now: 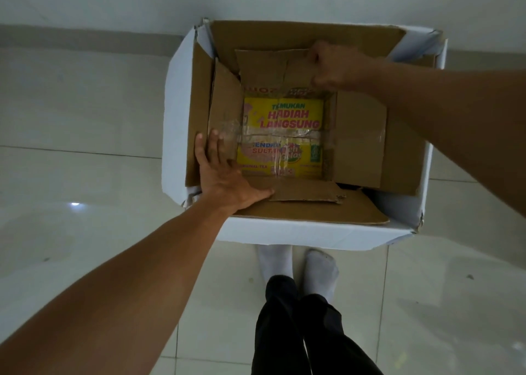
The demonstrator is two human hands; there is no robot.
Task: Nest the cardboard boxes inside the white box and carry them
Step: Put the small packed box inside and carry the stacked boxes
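White box (pixel 299 234) stands on the floor, frame centre, with a cardboard box (pixel 361 135) nested inside. Left hand (pixel 225 175) lies flat, fingers spread, pressing its left flap outward; right hand (pixel 333 66) pinches the far flap, apparently seating it.

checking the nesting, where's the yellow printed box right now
In the head view the yellow printed box sits lowest and centred, inside the brown cardboard box nested in the white box, between both hands.
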